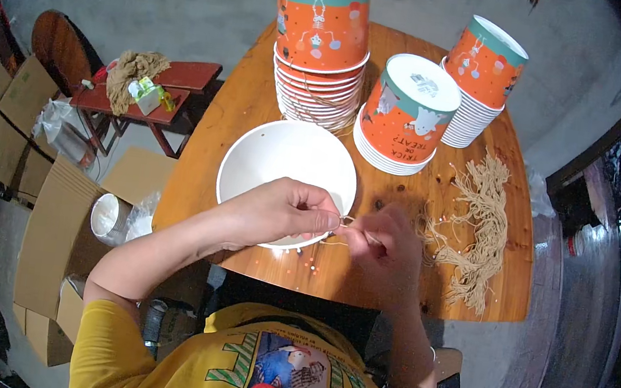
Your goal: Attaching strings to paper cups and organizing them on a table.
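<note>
A white-lined paper bucket (284, 152) lies on the wooden table with its round mouth toward me. At its near right rim, my left hand (274, 209) is closed, thumb and forefinger pinching a thin tan cord (347, 219). My right hand (388, 254), slightly blurred, is closed on the same cord just to the right. A loop of the cord shows between the two hands. The left fingers hide part of the rim, so I cannot tell whether the cord passes through it. A small hole shows in the bucket's far left wall.
Upturned orange-and-teal bucket stacks stand at the back (320, 36), the middle (412, 113) and the right (489, 68). A bundle of tan cords (483, 231) lies on the right of the table (200, 180). Cardboard boxes (57, 233) and a red bench (185, 78) are left.
</note>
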Demonstrator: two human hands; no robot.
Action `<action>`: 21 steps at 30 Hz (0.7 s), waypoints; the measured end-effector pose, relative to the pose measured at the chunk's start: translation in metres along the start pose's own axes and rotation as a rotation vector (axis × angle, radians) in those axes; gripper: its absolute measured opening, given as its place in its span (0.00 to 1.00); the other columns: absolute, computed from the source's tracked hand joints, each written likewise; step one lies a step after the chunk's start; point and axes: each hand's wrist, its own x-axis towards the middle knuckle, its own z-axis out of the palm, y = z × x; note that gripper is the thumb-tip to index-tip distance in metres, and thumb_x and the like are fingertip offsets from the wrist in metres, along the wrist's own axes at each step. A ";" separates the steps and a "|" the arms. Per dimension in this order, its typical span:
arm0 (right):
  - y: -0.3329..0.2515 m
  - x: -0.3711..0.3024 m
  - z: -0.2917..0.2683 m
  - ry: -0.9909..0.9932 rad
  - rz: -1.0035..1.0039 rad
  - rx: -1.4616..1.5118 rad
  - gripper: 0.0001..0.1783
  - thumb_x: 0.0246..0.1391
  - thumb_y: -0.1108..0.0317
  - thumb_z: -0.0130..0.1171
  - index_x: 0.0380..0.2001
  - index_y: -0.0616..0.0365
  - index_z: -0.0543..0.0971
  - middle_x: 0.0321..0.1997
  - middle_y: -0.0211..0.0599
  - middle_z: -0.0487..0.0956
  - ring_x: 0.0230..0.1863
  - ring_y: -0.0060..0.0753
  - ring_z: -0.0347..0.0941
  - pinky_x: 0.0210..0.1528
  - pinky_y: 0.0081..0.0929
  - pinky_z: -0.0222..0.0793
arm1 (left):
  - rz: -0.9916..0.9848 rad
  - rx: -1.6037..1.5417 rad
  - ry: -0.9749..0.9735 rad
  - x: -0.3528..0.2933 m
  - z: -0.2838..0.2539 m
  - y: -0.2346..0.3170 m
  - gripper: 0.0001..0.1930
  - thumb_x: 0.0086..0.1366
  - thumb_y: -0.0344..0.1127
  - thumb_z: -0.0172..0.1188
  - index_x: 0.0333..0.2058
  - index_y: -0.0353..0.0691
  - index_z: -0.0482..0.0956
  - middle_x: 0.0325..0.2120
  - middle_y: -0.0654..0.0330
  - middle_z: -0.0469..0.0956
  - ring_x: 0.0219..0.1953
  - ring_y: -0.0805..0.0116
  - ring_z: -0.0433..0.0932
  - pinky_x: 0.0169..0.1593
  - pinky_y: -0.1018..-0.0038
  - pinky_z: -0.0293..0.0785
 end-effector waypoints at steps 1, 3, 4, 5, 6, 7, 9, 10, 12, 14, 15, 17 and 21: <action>-0.003 0.000 0.001 -0.003 -0.003 0.003 0.10 0.49 0.65 0.65 0.32 0.56 0.76 0.29 0.37 0.76 0.28 0.36 0.73 0.29 0.31 0.69 | -0.005 -0.003 0.000 0.000 -0.001 -0.001 0.10 0.67 0.37 0.56 0.34 0.36 0.78 0.27 0.69 0.75 0.29 0.84 0.69 0.33 0.84 0.66; -0.014 -0.002 0.004 -0.009 0.120 0.045 0.11 0.47 0.65 0.66 0.32 0.53 0.76 0.29 0.36 0.75 0.30 0.38 0.74 0.28 0.31 0.70 | -0.009 -0.007 0.004 0.000 -0.002 -0.002 0.09 0.66 0.37 0.56 0.34 0.37 0.78 0.26 0.70 0.75 0.27 0.84 0.69 0.32 0.85 0.65; -0.016 -0.004 0.008 -0.010 0.118 0.045 0.11 0.47 0.65 0.66 0.32 0.53 0.76 0.29 0.36 0.75 0.30 0.38 0.74 0.28 0.31 0.70 | -0.039 -0.033 -0.005 0.000 -0.001 0.001 0.08 0.66 0.36 0.56 0.34 0.38 0.78 0.25 0.70 0.74 0.27 0.83 0.68 0.31 0.85 0.64; -0.017 -0.007 0.015 0.065 0.062 0.099 0.11 0.46 0.66 0.66 0.32 0.52 0.75 0.29 0.36 0.75 0.29 0.38 0.74 0.28 0.31 0.71 | -0.069 -0.059 -0.014 0.000 0.000 0.003 0.07 0.66 0.36 0.56 0.34 0.38 0.78 0.24 0.70 0.74 0.26 0.83 0.68 0.30 0.85 0.64; -0.019 -0.008 0.020 0.140 0.007 0.152 0.12 0.46 0.66 0.67 0.33 0.51 0.75 0.29 0.36 0.75 0.28 0.38 0.74 0.28 0.31 0.72 | -0.067 -0.060 -0.013 0.001 -0.001 0.004 0.07 0.66 0.36 0.56 0.34 0.38 0.78 0.24 0.70 0.74 0.26 0.83 0.68 0.30 0.85 0.64; -0.026 -0.007 0.023 0.138 0.006 0.155 0.12 0.46 0.66 0.67 0.33 0.51 0.75 0.29 0.36 0.75 0.28 0.38 0.74 0.28 0.31 0.72 | -0.086 -0.103 -0.027 0.002 -0.002 0.003 0.07 0.65 0.34 0.55 0.35 0.38 0.77 0.24 0.70 0.74 0.26 0.83 0.69 0.30 0.85 0.65; -0.040 -0.003 0.024 0.018 0.071 -0.075 0.14 0.45 0.68 0.68 0.33 0.51 0.74 0.29 0.35 0.75 0.27 0.37 0.75 0.28 0.33 0.73 | -0.105 -0.148 -0.038 0.003 -0.004 0.001 0.06 0.65 0.33 0.55 0.37 0.38 0.77 0.25 0.69 0.74 0.27 0.82 0.70 0.30 0.86 0.65; -0.040 -0.002 0.027 0.018 0.071 -0.074 0.14 0.45 0.68 0.68 0.33 0.51 0.74 0.29 0.35 0.75 0.27 0.37 0.75 0.28 0.33 0.73 | -0.115 -0.217 -0.059 0.004 -0.004 -0.001 0.06 0.64 0.32 0.55 0.37 0.38 0.76 0.26 0.68 0.75 0.27 0.82 0.71 0.31 0.86 0.66; -0.039 -0.001 0.031 0.011 0.057 -0.052 0.13 0.45 0.69 0.68 0.33 0.50 0.74 0.29 0.35 0.74 0.26 0.37 0.75 0.27 0.34 0.73 | -0.125 -0.285 -0.078 0.003 -0.004 -0.001 0.06 0.64 0.31 0.54 0.38 0.38 0.75 0.28 0.67 0.75 0.28 0.82 0.71 0.31 0.86 0.67; -0.037 -0.001 0.029 0.021 0.041 0.012 0.12 0.46 0.69 0.66 0.33 0.51 0.75 0.30 0.35 0.75 0.27 0.36 0.76 0.27 0.32 0.73 | -0.135 -0.340 -0.046 0.002 -0.004 0.000 0.07 0.63 0.28 0.55 0.40 0.38 0.74 0.31 0.65 0.75 0.29 0.81 0.72 0.33 0.86 0.68; -0.035 -0.001 0.028 0.031 0.024 0.075 0.10 0.48 0.69 0.65 0.33 0.53 0.75 0.31 0.36 0.76 0.27 0.34 0.76 0.28 0.30 0.74 | -0.135 -0.341 -0.045 0.000 -0.005 0.001 0.07 0.63 0.28 0.55 0.40 0.38 0.74 0.31 0.65 0.75 0.29 0.81 0.72 0.33 0.86 0.68; -0.025 -0.011 0.027 0.085 0.123 0.171 0.10 0.49 0.68 0.64 0.34 0.54 0.75 0.31 0.37 0.77 0.26 0.31 0.76 0.27 0.28 0.73 | -0.137 -0.318 -0.009 -0.002 -0.007 0.002 0.10 0.61 0.24 0.56 0.41 0.38 0.72 0.33 0.64 0.74 0.31 0.79 0.72 0.35 0.84 0.69; -0.017 -0.011 0.017 0.156 0.402 0.249 0.07 0.51 0.70 0.62 0.31 0.59 0.75 0.30 0.35 0.78 0.24 0.18 0.69 0.25 0.18 0.65 | -0.022 -0.231 -0.021 -0.003 -0.007 -0.005 0.12 0.60 0.22 0.56 0.43 0.37 0.70 0.33 0.64 0.73 0.33 0.78 0.72 0.38 0.81 0.70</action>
